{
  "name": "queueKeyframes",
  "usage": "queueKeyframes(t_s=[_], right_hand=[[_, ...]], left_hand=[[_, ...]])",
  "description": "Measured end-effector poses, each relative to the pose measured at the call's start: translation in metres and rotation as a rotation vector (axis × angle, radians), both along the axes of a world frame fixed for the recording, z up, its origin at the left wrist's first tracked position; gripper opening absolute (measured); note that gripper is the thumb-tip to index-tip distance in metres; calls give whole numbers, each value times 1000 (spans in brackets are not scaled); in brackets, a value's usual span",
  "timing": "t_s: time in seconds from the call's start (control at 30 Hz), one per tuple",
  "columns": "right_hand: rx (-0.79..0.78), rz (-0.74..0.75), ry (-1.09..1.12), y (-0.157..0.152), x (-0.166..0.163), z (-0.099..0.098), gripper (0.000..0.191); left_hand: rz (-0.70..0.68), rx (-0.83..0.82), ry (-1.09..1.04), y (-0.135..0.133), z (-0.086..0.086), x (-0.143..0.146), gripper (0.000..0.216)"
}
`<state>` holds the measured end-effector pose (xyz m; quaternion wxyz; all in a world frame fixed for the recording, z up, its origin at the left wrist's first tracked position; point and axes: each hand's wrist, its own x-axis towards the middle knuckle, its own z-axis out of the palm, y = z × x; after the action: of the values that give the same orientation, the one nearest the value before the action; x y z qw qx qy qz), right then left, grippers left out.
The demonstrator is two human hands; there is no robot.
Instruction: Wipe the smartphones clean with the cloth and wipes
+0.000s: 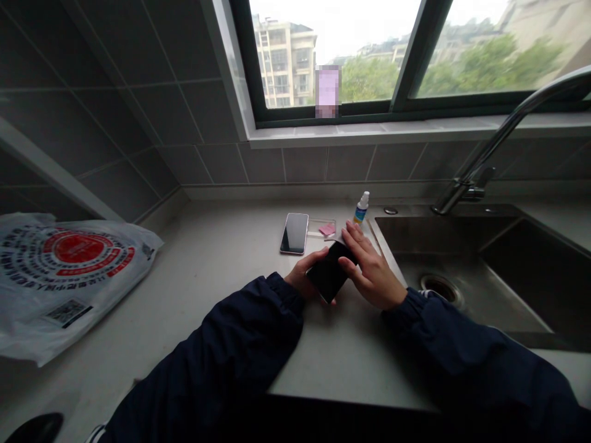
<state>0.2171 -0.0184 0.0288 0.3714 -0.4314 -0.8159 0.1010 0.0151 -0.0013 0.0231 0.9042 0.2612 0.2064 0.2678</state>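
Note:
A smartphone (329, 272) with a dark screen lies tilted in my left hand (302, 272), whose thumb and fingers are wrapped round its left side. My right hand (369, 271) rests over the phone's right part with fingers stretched out together and thumb on the screen. Whether anything thin is under that palm is hidden. Just beyond the hands, a second smartphone (294, 234) lies face up on the counter. Beside it is a clear shallow case (318, 223) with a small pink piece (327, 229) on it. A small white bottle (361, 208) with a blue and yellow label stands behind my right fingertips.
The pale countertop (221, 246) runs beneath everything. On the right is a steel sink (494, 289) with a curved tap (489, 141). A white plastic bag (69, 277) with red and black print sits at the left. A window frame (369, 114) lies behind.

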Motion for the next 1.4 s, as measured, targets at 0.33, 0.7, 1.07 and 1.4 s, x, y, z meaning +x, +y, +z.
queueKeyframes(t_s=[0.33, 0.7, 1.07, 1.4], right_hand=[[-12, 245, -47, -8, -3, 7, 71], [3, 301, -58, -11, -6, 8, 62], [-15, 44, 5, -5, -5, 4, 63], [-19, -5, 63, -1, -3, -1, 61]], left_hand=[[-6, 155, -51, -1, -3, 6, 77], [31, 183, -75, -2, -4, 7, 81], [29, 97, 52, -3, -8, 0, 64], [44, 92, -1, -2, -8, 1, 62]])
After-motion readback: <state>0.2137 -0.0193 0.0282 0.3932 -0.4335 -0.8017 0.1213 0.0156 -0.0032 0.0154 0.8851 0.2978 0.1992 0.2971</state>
